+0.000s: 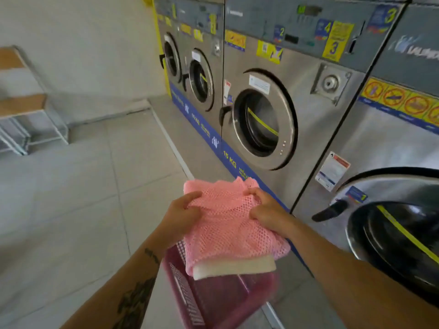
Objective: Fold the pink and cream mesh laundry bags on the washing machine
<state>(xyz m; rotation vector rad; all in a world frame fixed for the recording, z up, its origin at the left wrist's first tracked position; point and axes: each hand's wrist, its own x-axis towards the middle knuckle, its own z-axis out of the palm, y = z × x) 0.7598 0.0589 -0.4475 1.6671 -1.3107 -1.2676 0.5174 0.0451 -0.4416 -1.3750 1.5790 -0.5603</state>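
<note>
A folded pink mesh laundry bag (228, 224) is held in the air in front of me, above a pink plastic basket (213, 302). A cream bag (234, 269) lies folded under it, showing only as a white edge at the near end. My left hand (183, 212) grips the pink bag's left side, thumb on top. My right hand (266, 207) pinches its far right part. Both bags hang over the floor, beside the washing machine (297, 74) fronts, not on any machine top.
A row of steel front-loading washers runs along the right, with round doors (263, 124) and a dark door handle (330, 210) jutting out near my right arm. A wood-and-metal bench (26, 108) stands at the far left wall. Grey tiled floor (83, 198) spreads left.
</note>
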